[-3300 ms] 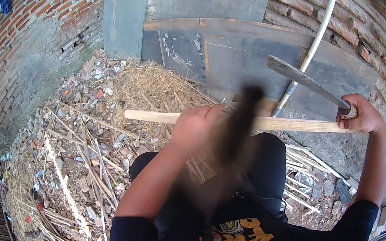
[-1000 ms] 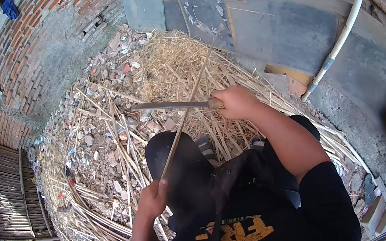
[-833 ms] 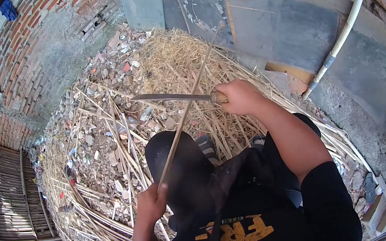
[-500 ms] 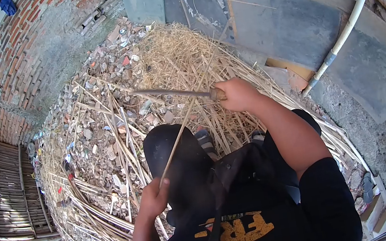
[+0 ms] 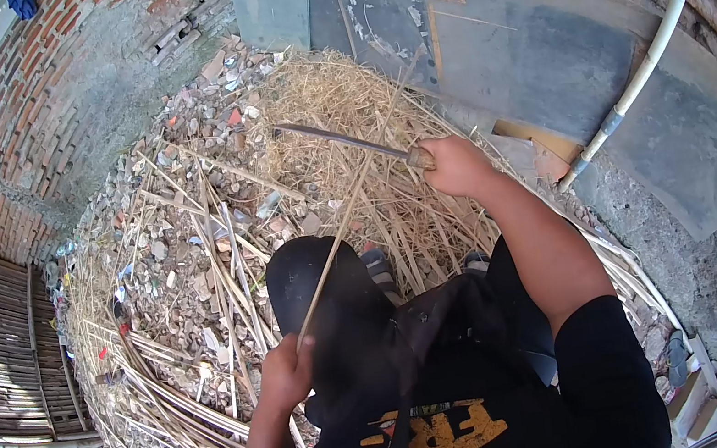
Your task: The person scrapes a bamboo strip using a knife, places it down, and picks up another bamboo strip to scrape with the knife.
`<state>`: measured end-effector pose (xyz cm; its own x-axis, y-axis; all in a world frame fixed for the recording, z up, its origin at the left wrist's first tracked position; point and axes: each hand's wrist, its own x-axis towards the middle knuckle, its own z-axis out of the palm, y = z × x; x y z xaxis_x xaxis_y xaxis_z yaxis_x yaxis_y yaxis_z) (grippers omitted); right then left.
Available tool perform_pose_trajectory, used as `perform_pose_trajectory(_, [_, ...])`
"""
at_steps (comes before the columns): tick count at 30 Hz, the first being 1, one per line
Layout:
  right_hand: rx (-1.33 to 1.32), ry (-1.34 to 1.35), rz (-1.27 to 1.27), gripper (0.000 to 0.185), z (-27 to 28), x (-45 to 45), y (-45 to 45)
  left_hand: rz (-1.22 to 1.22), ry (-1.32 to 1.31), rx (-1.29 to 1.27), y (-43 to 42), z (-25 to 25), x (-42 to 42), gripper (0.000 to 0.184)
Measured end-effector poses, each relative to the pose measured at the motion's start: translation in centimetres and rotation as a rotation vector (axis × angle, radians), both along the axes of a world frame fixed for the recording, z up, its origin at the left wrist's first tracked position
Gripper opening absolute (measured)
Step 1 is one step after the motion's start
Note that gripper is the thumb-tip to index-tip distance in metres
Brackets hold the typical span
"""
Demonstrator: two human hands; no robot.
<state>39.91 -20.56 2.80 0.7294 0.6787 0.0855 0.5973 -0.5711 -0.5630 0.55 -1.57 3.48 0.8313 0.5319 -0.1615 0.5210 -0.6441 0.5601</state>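
Observation:
My left hand [image 5: 288, 371] is closed round the near end of a thin wooden strip [image 5: 333, 256], above my left knee. The strip slants up and away to the right, over the straw. My right hand [image 5: 454, 165] grips the wooden handle of a long machete [image 5: 336, 137]. Its dark blade points left and away from me, crossing the far part of the strip. Whether blade and strip touch, I cannot tell.
Straw and shavings [image 5: 311, 92] lie beyond my feet, with rubble [image 5: 160, 250] and loose strips to the left. Dark boards [image 5: 526, 41] lean on the wall behind a pale pipe [image 5: 649, 60]. Bamboo slats [image 5: 1, 342] stand at far left.
Earlier the strip lay crosswise between my hands; now it points away from me. Over the last second the machete has moved slightly right and its tip has swung farther away.

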Motion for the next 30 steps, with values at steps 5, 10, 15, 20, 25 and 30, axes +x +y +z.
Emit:
perform_pose_trajectory(5, [-0.201,-0.148,0.312,0.030,2.9,-5.1,0.9,-0.028,0.020,-0.022,0.0,0.1,0.1,0.036])
perform_pose_trajectory(10, [0.038,0.006,-0.025,0.031,-1.5,2.4,-1.1,-0.002,0.020,0.078,-0.7,-0.4,0.0,0.037])
perform_pose_trajectory(15, [-0.008,-0.043,-0.054,0.031,-0.3,0.8,-1.0,-0.021,0.048,0.022,0.1,0.0,0.0,0.036])
perform_pose_trajectory(20, [-0.190,-0.165,0.262,0.029,3.9,-3.9,-0.7,-0.072,-0.013,-0.107,1.2,-0.5,-0.1,0.036])
perform_pose_trajectory(25, [0.070,0.098,-0.030,0.028,1.1,2.1,-1.7,-0.029,-0.001,-0.033,0.4,-0.2,-0.1,0.038])
perform_pose_trajectory(30, [0.075,0.024,-0.010,0.029,1.6,0.5,-1.3,-0.031,-0.018,-0.120,1.1,-0.5,-0.2,0.043])
